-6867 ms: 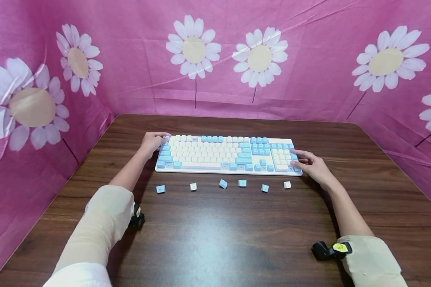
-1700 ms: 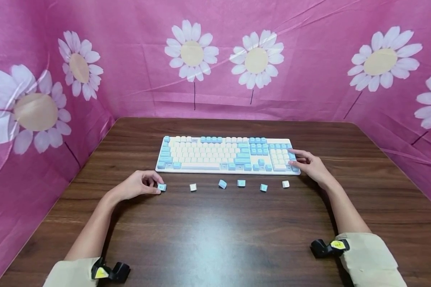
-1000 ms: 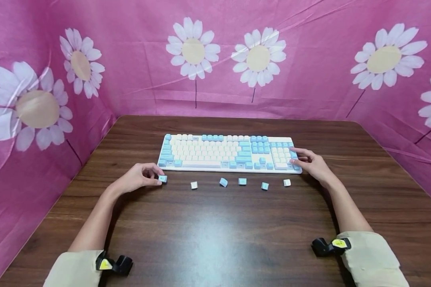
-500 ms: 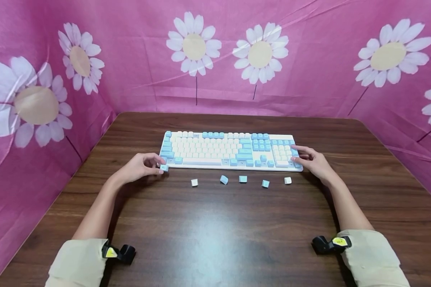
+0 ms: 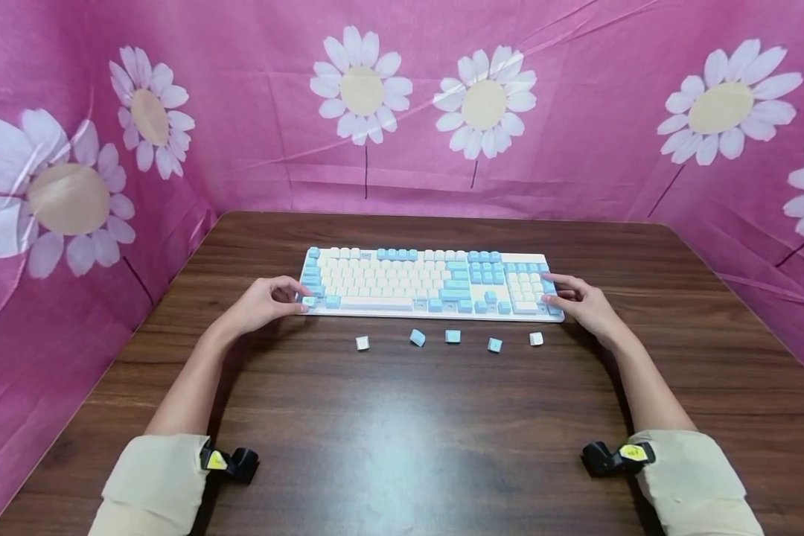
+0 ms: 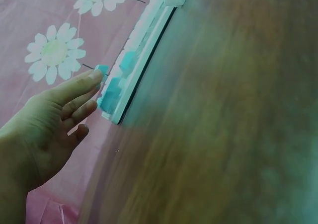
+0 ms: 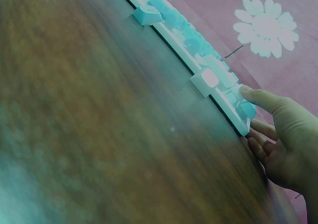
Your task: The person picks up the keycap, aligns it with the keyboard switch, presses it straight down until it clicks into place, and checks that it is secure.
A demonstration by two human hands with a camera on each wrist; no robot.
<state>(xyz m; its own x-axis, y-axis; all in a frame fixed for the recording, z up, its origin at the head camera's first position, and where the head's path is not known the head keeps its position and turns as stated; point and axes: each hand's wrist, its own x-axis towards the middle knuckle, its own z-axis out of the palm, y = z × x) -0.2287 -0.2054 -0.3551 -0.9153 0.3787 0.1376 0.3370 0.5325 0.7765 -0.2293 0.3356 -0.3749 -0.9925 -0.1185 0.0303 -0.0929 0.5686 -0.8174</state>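
Note:
A white and light-blue keyboard [image 5: 402, 277] lies crosswise on the brown table. At its front left corner my left hand [image 5: 268, 301] has thumb and index finger around a blue keycap [image 5: 310, 302], which sits on the corner in line with the bottom row. In the left wrist view the fingertips touch this end of the keyboard [image 6: 141, 70]. My right hand [image 5: 588, 305] grips the keyboard's right end, thumb on top near the number pad. The right wrist view shows the other fingers [image 7: 258, 147] curled against the side edge.
In front of the keyboard lie several loose keycaps: a white one [image 5: 362, 343], a tilted blue one [image 5: 418, 338], two more blue ones [image 5: 452, 336] and a white one [image 5: 536, 339] at the right. A pink daisy-print cloth [image 5: 422, 179] stands behind the table [image 5: 402, 417].
My left hand left the keyboard's upper left corner, picked up the leftmost blue keycap from the table and carried it forward onto the front left corner. My right hand has stayed in place.

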